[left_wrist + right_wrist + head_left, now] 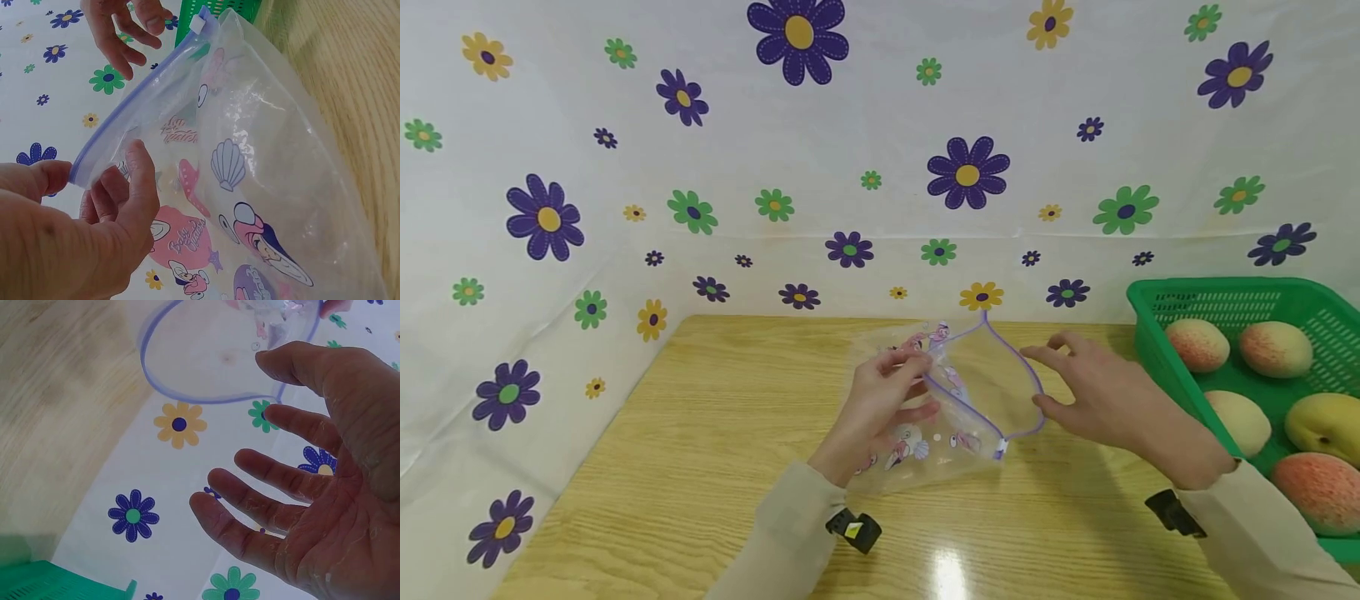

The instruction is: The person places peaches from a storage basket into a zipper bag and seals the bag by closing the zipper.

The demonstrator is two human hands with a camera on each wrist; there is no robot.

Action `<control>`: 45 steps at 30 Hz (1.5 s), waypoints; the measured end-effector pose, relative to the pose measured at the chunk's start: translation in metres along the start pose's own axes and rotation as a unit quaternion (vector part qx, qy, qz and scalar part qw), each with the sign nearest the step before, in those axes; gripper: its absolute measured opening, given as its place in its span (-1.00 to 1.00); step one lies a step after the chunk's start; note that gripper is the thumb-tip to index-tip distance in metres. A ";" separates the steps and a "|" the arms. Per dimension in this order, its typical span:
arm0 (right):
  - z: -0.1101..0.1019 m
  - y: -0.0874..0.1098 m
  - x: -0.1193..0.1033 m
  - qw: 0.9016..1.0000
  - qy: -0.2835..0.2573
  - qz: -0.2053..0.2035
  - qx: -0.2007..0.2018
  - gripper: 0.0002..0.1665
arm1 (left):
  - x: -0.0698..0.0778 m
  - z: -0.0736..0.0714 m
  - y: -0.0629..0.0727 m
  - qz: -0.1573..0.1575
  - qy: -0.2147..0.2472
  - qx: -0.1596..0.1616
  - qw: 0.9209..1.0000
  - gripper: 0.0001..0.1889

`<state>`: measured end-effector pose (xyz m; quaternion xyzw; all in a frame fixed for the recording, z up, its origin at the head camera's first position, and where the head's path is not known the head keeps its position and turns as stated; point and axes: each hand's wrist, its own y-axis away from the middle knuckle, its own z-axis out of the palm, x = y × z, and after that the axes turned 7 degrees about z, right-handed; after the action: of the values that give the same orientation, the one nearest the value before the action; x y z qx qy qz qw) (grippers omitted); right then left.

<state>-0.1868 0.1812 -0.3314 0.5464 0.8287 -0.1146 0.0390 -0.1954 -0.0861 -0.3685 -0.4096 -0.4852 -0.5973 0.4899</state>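
Note:
A clear zip bag point(951, 471) with pink cartoon prints and a purple zip edge stands over the wooden table, its mouth gaping toward the right. My left hand point(880, 400) pinches the near zip edge between thumb and fingers, as the left wrist view also shows. A white slider point(197, 24) sits at one corner of the zip. Just right of the bag's mouth, my right hand point(1101, 392) has its fingers spread and relaxed. In the right wrist view the palm holds nothing, and the purple rim lies beyond the thumb.
On the right stands a green plastic basket point(1168, 367) with several peaches point(1276, 350) and a yellow fruit point(1326, 425) in it. The wooden table point(700, 467) meets a white flowered sheet point(865, 108) at the back and left.

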 end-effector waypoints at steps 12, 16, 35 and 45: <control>-0.020 0.010 0.010 0.998 0.039 -0.006 0.041 -0.34 | 0.001 -0.005 0.001 -0.001 -0.018 -0.005 1.000 -0.71; -0.028 0.014 0.014 0.998 0.049 0.000 0.040 -0.33 | 0.002 -0.005 0.002 -0.001 -0.015 -0.005 1.000 -0.71; -0.048 0.034 0.042 0.983 0.159 0.000 0.086 -0.32 | -0.001 -0.006 0.002 -0.001 -0.008 -0.006 1.000 -0.74; -0.054 0.047 0.068 0.973 0.214 -0.042 0.080 -0.28 | -0.003 -0.009 0.003 0.001 -0.003 -0.011 1.000 -0.76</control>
<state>-0.1682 0.2728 -0.2988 0.5247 0.8280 -0.0620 -0.1877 -0.1924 -0.0941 -0.3729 -0.4177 -0.4797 -0.6007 0.4843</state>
